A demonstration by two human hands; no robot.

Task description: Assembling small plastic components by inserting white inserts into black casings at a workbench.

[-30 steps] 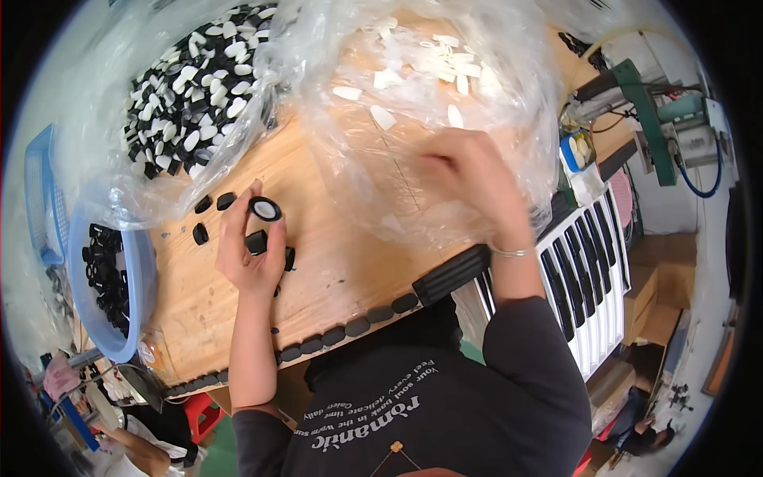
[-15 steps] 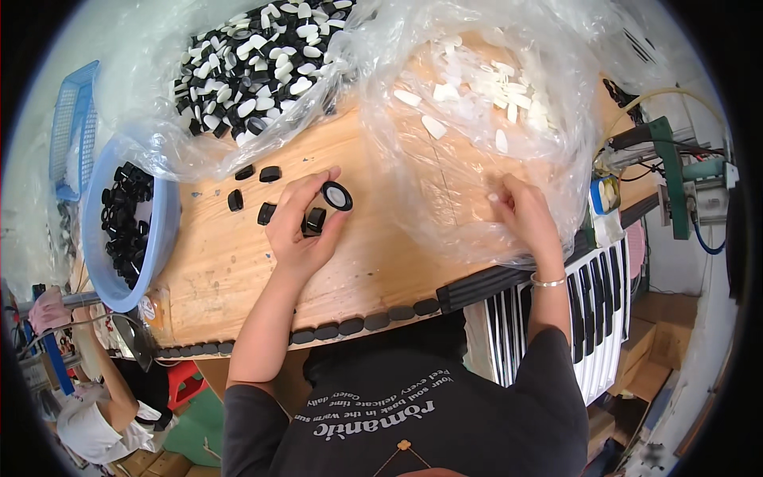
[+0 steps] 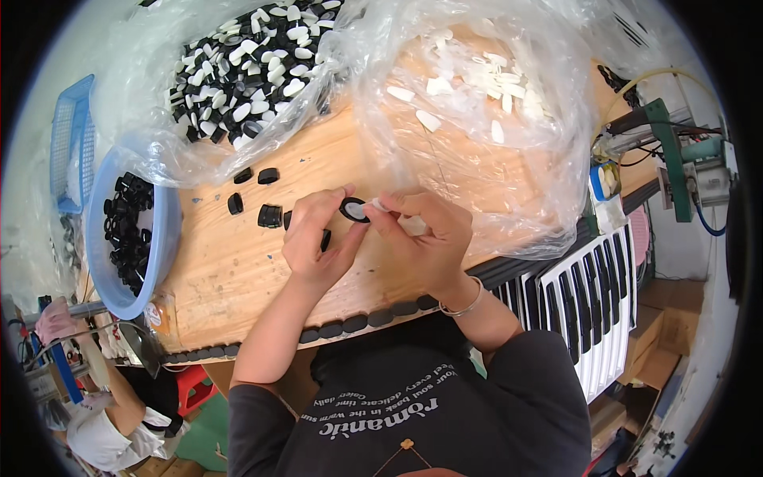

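Observation:
Between the thumb and fingers of my left hand (image 3: pixel 311 240) is a round black cap (image 3: pixel 343 211), its pale inner face turned toward my right hand. My right hand (image 3: pixel 435 238) pinches a small whitish piece (image 3: pixel 377 204) against the edge of this cap; the fingers partly cover the piece. Under and beside my left hand stand several loose black caps (image 3: pixel 269 215), some half hidden by it. White flat pieces (image 3: pixel 501 79) lie spread on a clear plastic bag (image 3: pixel 509 226) beyond my right hand.
At the far left, a heap of black caps with white tabs (image 3: pixel 246 75) rests on plastic sheeting. A blue basin (image 3: pixel 169 250) of black parts and a blue basket (image 3: pixel 71 119) stand at left. A green metal device (image 3: pixel 668 159) is at right. Another person works at lower left.
My right hand has come left from the plastic bag to the cap, now with a small whitish piece in its fingers. My left hand has shifted slightly right, still holding the cap.

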